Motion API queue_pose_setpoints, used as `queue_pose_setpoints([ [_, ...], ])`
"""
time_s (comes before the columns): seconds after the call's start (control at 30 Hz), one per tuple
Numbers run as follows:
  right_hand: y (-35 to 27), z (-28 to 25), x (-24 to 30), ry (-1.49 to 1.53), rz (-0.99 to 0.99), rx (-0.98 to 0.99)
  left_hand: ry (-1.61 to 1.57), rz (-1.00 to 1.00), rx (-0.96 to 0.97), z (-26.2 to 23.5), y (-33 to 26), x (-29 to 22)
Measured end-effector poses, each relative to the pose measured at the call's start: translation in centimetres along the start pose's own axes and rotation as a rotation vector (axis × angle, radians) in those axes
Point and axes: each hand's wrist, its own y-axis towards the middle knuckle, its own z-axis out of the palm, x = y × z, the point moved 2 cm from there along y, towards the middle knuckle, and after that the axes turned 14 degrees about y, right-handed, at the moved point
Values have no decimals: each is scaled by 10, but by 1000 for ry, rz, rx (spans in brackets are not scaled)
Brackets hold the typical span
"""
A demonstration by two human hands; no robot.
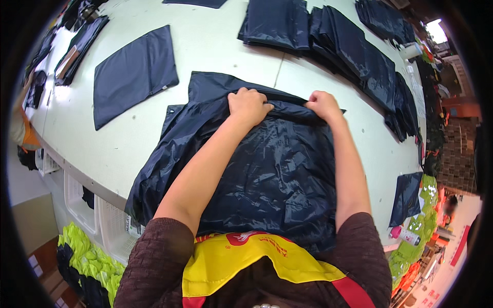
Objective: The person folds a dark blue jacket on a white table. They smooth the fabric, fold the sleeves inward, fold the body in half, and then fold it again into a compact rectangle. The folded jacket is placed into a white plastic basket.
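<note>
1. In the head view, across the middle of the pale table (105, 151): a large, wrinkled sheet of glossy navy fabric (280, 177), draped toward the wearer's body and folded along its far edge.
2. At the fold's left portion: left hand (249, 107), knuckles up, fingers curled nearly closed around bunched cloth, fingertips partly hidden.
3. Near the far right corner: right hand (323, 105), fingers bent into a pinch on the same fabric's edge, apart from the left.
4. To the upper left: a flat, dark folded piece (134, 77).
5. To the upper right: dark folded stacks (277, 24).
6. Below the table's left edge: white baskets (114, 233), near bright yellow-green cloth (90, 259).
</note>
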Motion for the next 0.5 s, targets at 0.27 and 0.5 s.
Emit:
queue_pose_setpoints([
  [0.27, -5, 35, -26, 251, -135, -302, -505, 551, -465, 28, 5, -73],
  [0.5, -8, 5, -15, 77, -260, -46, -386, 223, -401, 34, 18, -82],
])
